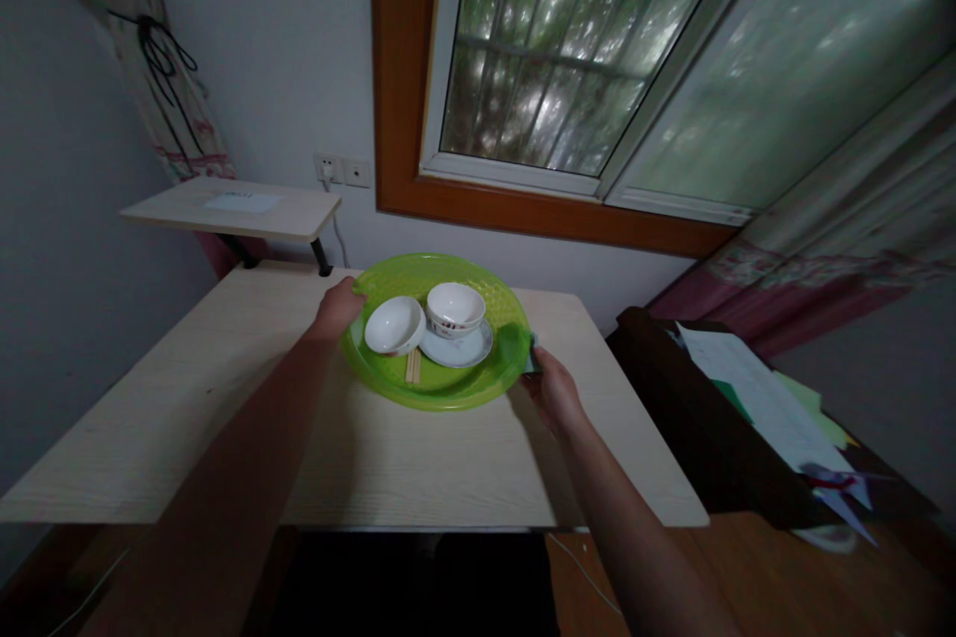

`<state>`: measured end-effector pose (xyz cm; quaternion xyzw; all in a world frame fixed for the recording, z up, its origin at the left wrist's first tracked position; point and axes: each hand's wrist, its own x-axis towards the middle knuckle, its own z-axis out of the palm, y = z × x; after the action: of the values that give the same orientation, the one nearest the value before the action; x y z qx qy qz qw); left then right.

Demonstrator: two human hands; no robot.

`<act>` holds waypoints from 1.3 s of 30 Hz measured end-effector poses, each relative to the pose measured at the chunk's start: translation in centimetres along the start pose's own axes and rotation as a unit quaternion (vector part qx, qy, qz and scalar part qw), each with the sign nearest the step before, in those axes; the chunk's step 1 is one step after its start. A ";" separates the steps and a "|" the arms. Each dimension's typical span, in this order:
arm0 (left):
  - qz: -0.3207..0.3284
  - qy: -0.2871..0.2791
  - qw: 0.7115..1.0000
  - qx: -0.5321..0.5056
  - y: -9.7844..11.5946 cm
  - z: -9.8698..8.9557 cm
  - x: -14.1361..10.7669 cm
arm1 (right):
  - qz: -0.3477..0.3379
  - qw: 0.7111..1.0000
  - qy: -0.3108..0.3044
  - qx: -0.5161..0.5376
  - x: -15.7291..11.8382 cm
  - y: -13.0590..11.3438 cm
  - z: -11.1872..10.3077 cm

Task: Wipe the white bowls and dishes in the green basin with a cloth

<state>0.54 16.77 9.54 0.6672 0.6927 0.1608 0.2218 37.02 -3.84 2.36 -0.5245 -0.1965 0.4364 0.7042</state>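
Observation:
A round green tray is held between my two hands over the light wooden table. My left hand is closed on its left rim, and my right hand grips the right edge with its fingers partly hidden. A small grey-green piece, perhaps a cloth, shows beside the right fingers; its kind is unclear. On the tray, a white bowl leans to the left. More white bowls, seemingly stacked, stand on a white plate. Short wooden chopstick ends stick out below the left bowl.
The table has a raised shelf with a paper on it at back left. Behind are a wall socket and a window. To the right, a dark brown surface carries papers.

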 end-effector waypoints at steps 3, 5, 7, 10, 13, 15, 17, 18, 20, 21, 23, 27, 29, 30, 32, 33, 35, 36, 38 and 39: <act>-0.002 -0.010 1.000 -0.006 -0.1 0.0 0.2 | 0.006 1.000 -0.011 0.029 -0.8 0.8 -0.6; 0.003 -0.010 1.000 -0.005 -0.2 0.0 0.3 | 0.021 0.998 -0.024 0.058 -0.4 0.8 -0.5; 0.007 -0.009 1.000 -0.008 -0.3 0.1 0.5 | 0.047 0.994 -0.031 0.093 0.6 0.2 0.0; 0.009 -0.011 1.000 -0.014 -0.4 0.1 0.6 | 0.081 0.986 -0.044 0.140 2.5 -1.2 1.2; 0.005 -0.012 1.000 -0.021 -0.5 0.1 0.5 | 0.098 0.982 -0.067 0.149 4.3 -2.3 2.6; 0.000 -0.011 0.999 -0.030 -0.5 0.1 0.5 | 0.106 0.981 -0.081 0.139 5.3 -2.6 3.5; -0.002 -0.011 0.999 -0.030 -0.4 0.0 0.4 | 0.114 0.981 -0.096 0.127 6.0 -2.7 4.3; -0.003 -0.010 1.000 -0.027 -0.4 0.0 0.4 | 0.116 0.981 -0.103 0.121 6.3 -2.6 4.7; -0.004 -0.005 1.000 -0.022 -0.3 0.0 0.4 | 0.116 0.981 -0.109 0.107 6.5 -2.5 5.0; -0.005 -0.003 1.000 -0.023 -0.3 0.0 0.4 | 0.112 0.983 -0.105 0.100 6.5 -2.5 5.1; -0.007 -0.001 1.000 -0.025 -0.2 0.0 0.4 | 0.101 0.987 -0.092 0.083 6.3 -2.4 5.0; -0.006 -0.005 1.000 -0.023 -0.1 0.1 0.4 | 0.084 0.991 -0.082 0.068 5.1 -2.2 4.3; -0.006 -0.004 1.000 -0.023 0.0 0.2 0.4 | 0.079 0.990 -0.080 0.083 4.3 -1.9 3.8; -0.007 -0.002 1.000 -0.023 0.0 0.2 0.4 | 0.076 0.990 -0.077 0.095 3.9 -1.7 3.5; -0.007 -0.002 1.000 -0.022 0.0 0.2 0.3 | 0.068 0.987 -0.072 0.124 3.0 -1.2 3.0; -0.007 -0.002 1.000 -0.022 0.0 0.1 0.2 | 0.064 0.986 -0.069 0.139 2.5 -0.9 2.8; -0.006 -0.003 1.000 -0.020 0.0 0.1 0.2 | 0.053 0.983 -0.065 0.164 1.5 -0.3 2.4; -0.005 -0.003 1.000 -0.019 0.0 0.1 0.2 | 0.047 0.982 -0.063 0.174 1.0 0.1 2.2; -0.006 -0.001 1.000 -0.013 0.0 0.1 0.2 | 0.037 0.980 -0.056 0.186 -0.2 0.8 1.7; -0.006 -0.001 1.000 -0.008 0.0 0.1 0.3 | 0.034 0.980 -0.052 0.189 -0.8 1.2 1.5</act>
<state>0.61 17.01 9.42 0.6610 0.6953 0.1644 0.2293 35.02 -3.59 1.99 -0.3652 -0.1284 0.5160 0.7641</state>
